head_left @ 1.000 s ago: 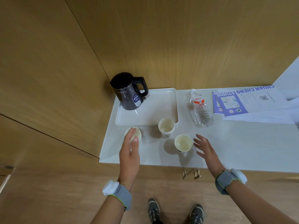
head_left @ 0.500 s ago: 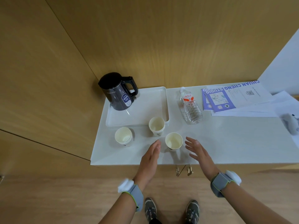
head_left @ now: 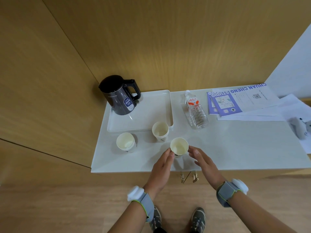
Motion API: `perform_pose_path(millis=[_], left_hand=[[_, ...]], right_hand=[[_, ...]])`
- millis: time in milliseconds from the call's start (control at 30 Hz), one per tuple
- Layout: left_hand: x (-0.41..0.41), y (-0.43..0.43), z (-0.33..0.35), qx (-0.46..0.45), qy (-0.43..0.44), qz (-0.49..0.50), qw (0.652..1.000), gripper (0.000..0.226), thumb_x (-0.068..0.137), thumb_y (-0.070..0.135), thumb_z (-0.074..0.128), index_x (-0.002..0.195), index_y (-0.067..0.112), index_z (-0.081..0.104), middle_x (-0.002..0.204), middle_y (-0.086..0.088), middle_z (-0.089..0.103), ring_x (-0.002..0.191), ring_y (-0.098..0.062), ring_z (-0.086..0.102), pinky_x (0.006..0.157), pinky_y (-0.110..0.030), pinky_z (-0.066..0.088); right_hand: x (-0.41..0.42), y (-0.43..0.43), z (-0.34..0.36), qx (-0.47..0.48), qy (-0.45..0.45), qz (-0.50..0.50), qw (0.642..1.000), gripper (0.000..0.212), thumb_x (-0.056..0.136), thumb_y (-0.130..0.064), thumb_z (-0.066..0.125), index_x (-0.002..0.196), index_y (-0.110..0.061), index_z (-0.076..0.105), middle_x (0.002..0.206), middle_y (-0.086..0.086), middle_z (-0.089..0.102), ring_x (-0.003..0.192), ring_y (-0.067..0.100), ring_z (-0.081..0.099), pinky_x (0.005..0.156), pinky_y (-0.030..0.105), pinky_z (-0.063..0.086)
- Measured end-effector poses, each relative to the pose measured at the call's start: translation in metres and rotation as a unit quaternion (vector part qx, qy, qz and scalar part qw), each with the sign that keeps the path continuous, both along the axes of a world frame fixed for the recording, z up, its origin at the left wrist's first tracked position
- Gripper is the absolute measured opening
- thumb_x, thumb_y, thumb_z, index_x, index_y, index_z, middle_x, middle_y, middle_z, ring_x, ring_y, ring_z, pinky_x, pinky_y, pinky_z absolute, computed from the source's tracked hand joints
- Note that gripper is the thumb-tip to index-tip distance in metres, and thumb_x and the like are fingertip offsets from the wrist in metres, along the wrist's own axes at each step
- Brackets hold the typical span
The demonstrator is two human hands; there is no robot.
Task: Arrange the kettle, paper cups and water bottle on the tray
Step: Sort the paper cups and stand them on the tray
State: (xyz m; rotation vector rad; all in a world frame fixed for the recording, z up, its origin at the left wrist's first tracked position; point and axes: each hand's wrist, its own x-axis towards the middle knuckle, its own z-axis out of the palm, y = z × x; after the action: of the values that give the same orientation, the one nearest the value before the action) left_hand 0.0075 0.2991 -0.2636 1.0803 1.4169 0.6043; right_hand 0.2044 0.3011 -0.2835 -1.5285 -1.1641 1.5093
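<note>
- Three paper cups stand on the bench [head_left: 235,148], all off the tray [head_left: 151,113]. The left cup [head_left: 125,142] is just in front of the tray's near edge. The middle cup [head_left: 160,131] is against the tray's near right corner, and the nearest cup [head_left: 179,147] sits a little further out from that corner.
- The kettle [head_left: 120,96] stands upright in the tray's far left corner, while the water bottle [head_left: 196,112] lies on its side on the bench, just right of the tray.
- Expect the cups to be very light, with thin walls that dent under a hard squeeze and tip at a nudge.
- Take each cup by opposite sides of its wall, below the rim, with gentle pressure.
- The left and middle cups look like nested stacks, so you probably want to hold them low enough that the whole stack lifts together.
- Your left hand [head_left: 162,163] has its fingers straight and close together, and the fingertips touch the nearest cup's left wall.
- Your right hand [head_left: 204,159] is spread and relaxed, with its fingertips just beside the cup's right wall. You cannot tell whether they touch.
- Neither hand is wrapped around the cup yet.
</note>
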Motion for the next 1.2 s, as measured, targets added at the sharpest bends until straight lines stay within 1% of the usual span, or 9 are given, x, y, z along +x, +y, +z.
perform_pose_path(millis=[67, 133, 167, 300, 467, 600, 900, 1033, 1200], left_hand=[[0.003, 0.002, 0.007, 0.011, 0.005, -0.002, 1.000, 0.038, 0.108, 0.052, 0.040, 0.092, 0.085, 0.049, 0.101, 0.059, 0.055, 0.106, 0.030, 0.050, 0.114, -0.039, 0.041], [0.003, 0.003, 0.008, 0.007, 0.004, 0.012, 1.000, 0.034, 0.106, 0.053, 0.042, 0.091, 0.081, 0.050, 0.090, 0.057, 0.054, 0.096, 0.028, 0.050, 0.115, -0.044, 0.041], [0.004, 0.003, 0.010, 0.000, 0.002, 0.017, 1.000, 0.020, 0.101, 0.060, 0.043, 0.105, 0.077, 0.051, 0.093, 0.056, 0.053, 0.104, 0.024, 0.050, 0.117, -0.044, 0.039], [0.007, 0.007, 0.011, 0.004, 0.016, 0.012, 1.000, 0.065, 0.090, 0.074, 0.042, 0.148, 0.047, 0.047, 0.123, 0.047, 0.049, 0.134, 0.002, 0.045, 0.122, -0.040, 0.037], [0.007, 0.009, 0.018, 0.013, 0.010, 0.026, 1.000, 0.072, 0.090, 0.077, 0.040, 0.155, 0.046, 0.040, 0.155, 0.026, 0.047, 0.146, -0.001, 0.041, 0.124, -0.045, 0.035], [0.006, 0.013, 0.031, 0.055, 0.015, 0.028, 0.998, 0.030, 0.102, 0.061, 0.042, 0.129, 0.069, 0.050, 0.133, 0.044, 0.056, 0.130, 0.019, 0.046, 0.118, -0.037, 0.040], [0.005, 0.039, 0.079, 0.161, 0.017, 0.045, 0.986, 0.035, 0.111, 0.039, 0.043, 0.145, 0.047, 0.047, 0.131, 0.040, 0.052, 0.124, 0.027, 0.043, 0.099, -0.003, 0.032], [-0.007, 0.053, 0.090, 0.174, 0.029, 0.054, 0.983, 0.030, 0.110, 0.044, 0.040, 0.131, 0.063, 0.049, 0.130, 0.036, 0.053, 0.127, 0.020, 0.045, 0.103, -0.010, 0.034], [-0.027, 0.067, 0.086, 0.168, 0.040, 0.096, 0.980, 0.046, 0.110, 0.044, 0.041, 0.154, 0.033, 0.047, 0.147, 0.013, 0.053, 0.137, 0.000, 0.046, 0.117, -0.026, 0.034]], right_hand=[[0.001, 0.000, -0.001, -0.001, -0.004, 0.000, 1.000, 0.071, 0.081, -0.092, 0.039, 0.135, -0.052, 0.059, 0.141, -0.022, 0.063, 0.138, 0.007, 0.054, 0.120, 0.047, 0.040], [0.001, 0.000, -0.002, -0.002, -0.007, 0.002, 1.000, 0.069, 0.083, -0.090, 0.038, 0.137, -0.052, 0.058, 0.141, -0.021, 0.063, 0.136, 0.005, 0.055, 0.119, 0.048, 0.040], [0.001, 0.001, -0.002, -0.005, -0.006, 0.001, 1.000, 0.067, 0.085, -0.088, 0.038, 0.138, -0.051, 0.057, 0.141, -0.020, 0.063, 0.135, 0.005, 0.056, 0.119, 0.048, 0.041], [-0.002, 0.005, 0.004, -0.009, 0.001, 0.003, 1.000, 0.062, 0.089, -0.079, 0.036, 0.139, -0.049, 0.056, 0.142, -0.018, 0.062, 0.136, 0.008, 0.057, 0.116, 0.044, 0.045], [-0.004, 0.009, 0.014, 0.007, 0.005, 0.005, 1.000, 0.062, 0.090, -0.078, 0.035, 0.140, -0.049, 0.055, 0.142, -0.020, 0.062, 0.134, 0.005, 0.057, 0.117, 0.046, 0.045], [-0.006, 0.015, 0.034, 0.046, -0.004, 0.010, 0.999, 0.058, 0.093, -0.076, 0.033, 0.141, -0.052, 0.053, 0.143, -0.025, 0.060, 0.135, 0.004, 0.056, 0.117, 0.043, 0.044], [-0.014, 0.047, 0.090, 0.124, -0.008, -0.001, 0.992, 0.056, 0.095, -0.075, 0.027, 0.141, -0.055, 0.052, 0.142, -0.026, 0.060, 0.131, -0.002, 0.057, 0.110, 0.034, 0.045], [-0.023, 0.064, 0.101, 0.121, -0.010, 0.012, 0.992, 0.063, 0.093, -0.079, 0.025, 0.144, -0.053, 0.051, 0.138, -0.025, 0.062, 0.130, -0.002, 0.057, 0.114, 0.038, 0.044], [-0.042, 0.080, 0.101, 0.114, -0.025, 0.045, 0.992, 0.078, 0.087, -0.091, 0.024, 0.148, -0.049, 0.048, 0.141, -0.020, 0.062, 0.133, 0.001, 0.055, 0.120, 0.047, 0.039]])
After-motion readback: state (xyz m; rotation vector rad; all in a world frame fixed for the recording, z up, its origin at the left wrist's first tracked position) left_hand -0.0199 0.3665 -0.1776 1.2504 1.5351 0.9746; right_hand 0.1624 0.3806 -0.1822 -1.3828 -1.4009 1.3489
